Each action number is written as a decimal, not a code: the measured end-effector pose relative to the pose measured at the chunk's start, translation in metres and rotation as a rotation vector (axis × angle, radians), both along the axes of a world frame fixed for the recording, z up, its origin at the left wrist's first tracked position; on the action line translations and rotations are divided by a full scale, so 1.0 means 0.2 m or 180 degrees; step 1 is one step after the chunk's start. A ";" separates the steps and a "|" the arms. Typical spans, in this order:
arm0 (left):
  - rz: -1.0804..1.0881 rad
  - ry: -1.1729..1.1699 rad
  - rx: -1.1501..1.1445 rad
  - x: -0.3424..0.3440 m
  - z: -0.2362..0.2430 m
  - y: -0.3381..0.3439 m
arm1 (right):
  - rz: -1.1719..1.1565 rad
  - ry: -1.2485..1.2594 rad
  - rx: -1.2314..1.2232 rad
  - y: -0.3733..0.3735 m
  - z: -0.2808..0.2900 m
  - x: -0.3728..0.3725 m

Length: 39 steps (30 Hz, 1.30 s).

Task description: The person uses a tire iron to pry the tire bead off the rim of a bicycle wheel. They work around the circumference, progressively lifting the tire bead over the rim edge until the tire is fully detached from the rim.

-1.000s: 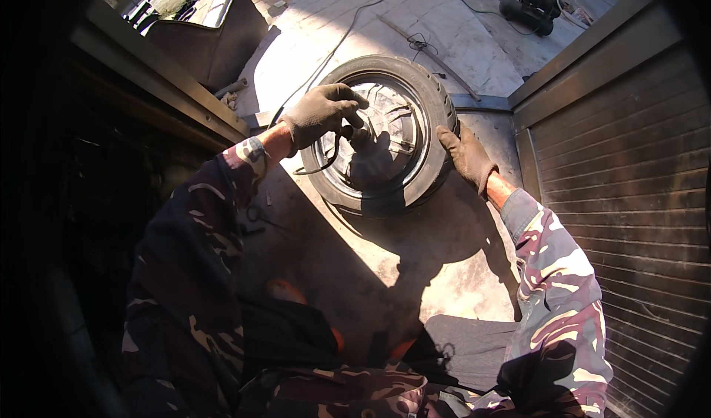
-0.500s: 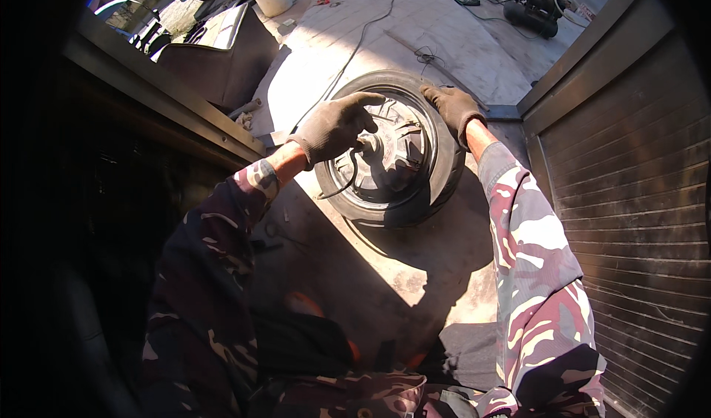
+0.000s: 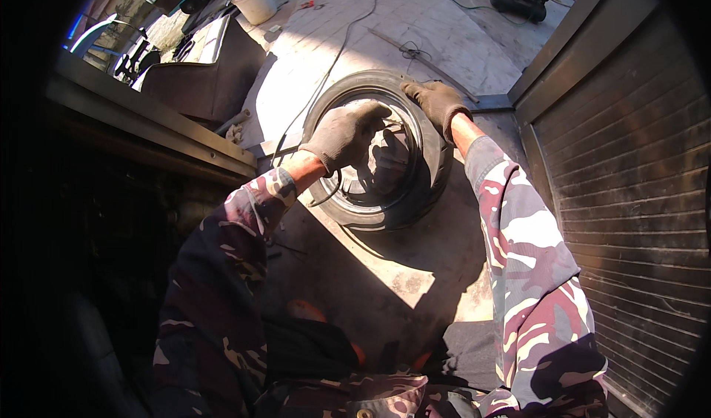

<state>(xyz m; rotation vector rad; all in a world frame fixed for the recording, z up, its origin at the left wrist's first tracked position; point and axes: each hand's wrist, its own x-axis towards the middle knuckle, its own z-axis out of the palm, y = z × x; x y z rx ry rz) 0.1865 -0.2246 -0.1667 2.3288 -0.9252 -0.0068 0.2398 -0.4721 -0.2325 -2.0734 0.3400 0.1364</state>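
A motor wheel, its black tyre point(image 3: 426, 196) fitted round a metal hub point(image 3: 396, 159), leans toward me on the floor. My left hand point(image 3: 346, 133), in a brown work glove, lies across the middle of the hub with its fingers bent together. It covers the axle, so the exact grip there is hidden. A short black cable point(image 3: 326, 196) curves out below that hand. At the tyre's upper right edge, my gloved right hand point(image 3: 437, 103) is closed over the rubber.
Dark metal panels flank me, the ribbed one point(image 3: 629, 174) on the right. Beyond the threshold are a thin rod point(image 3: 426, 62), a long black cable point(image 3: 341, 55), a white bucket point(image 3: 255, 3), a black air compressor point(image 3: 518, 0) and a brown box-like piece point(image 3: 207, 85).
My left hand has shifted right over the hub and its spread fingers have drawn together, covering the axle. The wheel and my right hand appear slightly farther left as the view shifts.
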 end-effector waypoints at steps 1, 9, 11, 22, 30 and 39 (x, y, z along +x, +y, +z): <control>-0.0012 -0.0080 -0.0042 0.01 -0.01 0.00 | 0.0006 0.0039 -0.0026 0.00 0.02 0.00; 0.0062 -0.0682 0.0647 0.03 -0.02 0.00 | 0.0109 0.0068 0.0209 0.00 0.03 -0.01; 0.0046 -0.0930 0.0906 0.04 0.00 -0.01 | 0.0127 0.0098 0.0287 -0.01 0.02 0.00; -0.0442 -0.1781 0.1341 -0.02 0.04 -0.08 | 0.0175 0.0202 0.0306 -0.01 0.04 0.00; -0.0498 -0.1349 0.0832 -0.01 0.05 -0.12 | 0.0140 0.0209 0.0275 -0.01 0.04 0.00; 0.0478 0.0023 0.0505 -0.04 0.01 -0.22 | 0.0162 0.0182 0.0334 -0.01 0.00 -0.01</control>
